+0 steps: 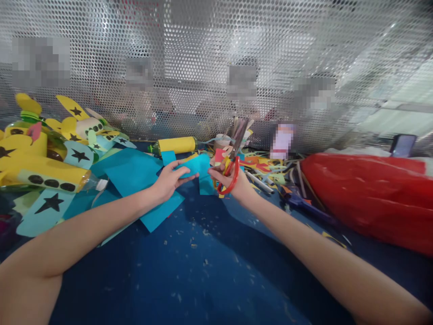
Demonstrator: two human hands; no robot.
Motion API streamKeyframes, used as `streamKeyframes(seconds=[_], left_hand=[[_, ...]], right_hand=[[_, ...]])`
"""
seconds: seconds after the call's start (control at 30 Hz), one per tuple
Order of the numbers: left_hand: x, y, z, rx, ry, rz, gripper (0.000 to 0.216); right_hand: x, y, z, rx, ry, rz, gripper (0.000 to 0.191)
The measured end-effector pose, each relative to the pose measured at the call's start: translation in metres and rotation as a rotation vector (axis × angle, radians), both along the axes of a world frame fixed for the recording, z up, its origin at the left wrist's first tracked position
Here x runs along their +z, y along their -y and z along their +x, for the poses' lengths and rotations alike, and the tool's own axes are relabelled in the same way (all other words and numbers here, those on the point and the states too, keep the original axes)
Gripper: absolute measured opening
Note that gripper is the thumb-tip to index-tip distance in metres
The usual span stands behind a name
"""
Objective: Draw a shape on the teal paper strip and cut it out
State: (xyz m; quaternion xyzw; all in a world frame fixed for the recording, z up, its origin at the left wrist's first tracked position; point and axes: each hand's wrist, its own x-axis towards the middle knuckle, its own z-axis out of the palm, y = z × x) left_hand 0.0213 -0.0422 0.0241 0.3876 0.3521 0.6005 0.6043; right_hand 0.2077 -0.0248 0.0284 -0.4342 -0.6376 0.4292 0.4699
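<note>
My left hand (171,180) is closed on a small blue paper piece (199,164), thumb on its near face. A pair of scissors (233,178) with red and yellow handles hangs on my right hand (237,183), its blades pointing up and away. The fingertips of that hand are close to the right edge of the paper piece; whether they touch it I cannot tell. Large blue sheets (135,176) lie beside and under my left wrist. Behind my hands lies a bottle wrapped in yellow paper (177,145).
Bottle planes in yellow and light blue paper (50,176) crowd the left. Paper scraps (260,164), a purple tool (307,205) and a red plastic bag (368,194) are to the right. A perforated metal panel (189,54) stands behind the blue table (189,271).
</note>
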Motion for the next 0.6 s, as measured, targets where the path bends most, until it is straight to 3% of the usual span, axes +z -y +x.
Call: streamKeyframes(seconds=[0.2, 0.37, 0.5, 0.6], left_hand=[[0.003, -0.003, -0.002, 0.066, 0.027, -0.025, 0.012], [0.005, -0.009, -0.007, 0.107, -0.039, -0.014, 0.013], [0.013, -0.009, -0.008, 0.094, -0.018, 0.061, 0.012], [0.019, -0.005, -0.007, 0.077, -0.028, 0.109, 0.014]], right_hand=[[0.005, 0.002, -0.008, 0.004, -0.115, -0.247, 0.053], [0.012, 0.021, -0.013, 0.204, -0.075, -0.374, 0.060], [0.013, 0.035, -0.015, 0.228, 0.002, -0.297, 0.062], [0.011, 0.039, -0.015, 0.236, 0.166, -0.148, 0.065]])
